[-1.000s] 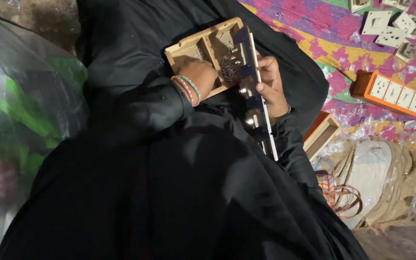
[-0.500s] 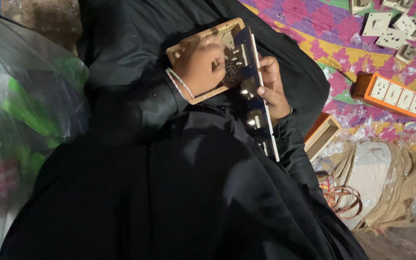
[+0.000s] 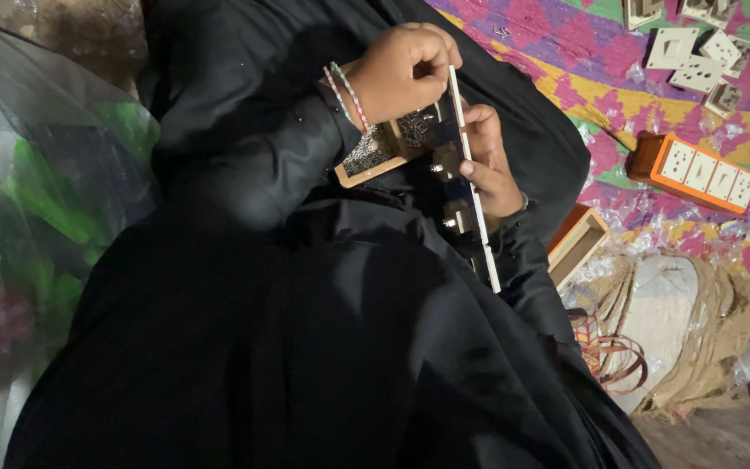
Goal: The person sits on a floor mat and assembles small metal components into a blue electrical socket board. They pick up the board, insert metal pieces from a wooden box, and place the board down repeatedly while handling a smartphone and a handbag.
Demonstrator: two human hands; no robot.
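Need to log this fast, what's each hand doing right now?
Left hand: closed, fingers pinched at the top edge of the switch plate.
Right hand: gripping the switch plate from the side.

Left hand (image 3: 401, 74), fingers curled into a loose fist with fingertips pinched, was raised above the lap; right hand (image 3: 490, 165) lay just beside it, fingers bent inward, both forearms sleeved.

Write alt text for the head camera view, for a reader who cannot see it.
Seen from above, a person in black clothing holds a long switch panel edge-up over the lap: the left hand pinches its top, the right hand steadies its side above a wooden tray. An orange switch board lies on a patterned mat nearby.
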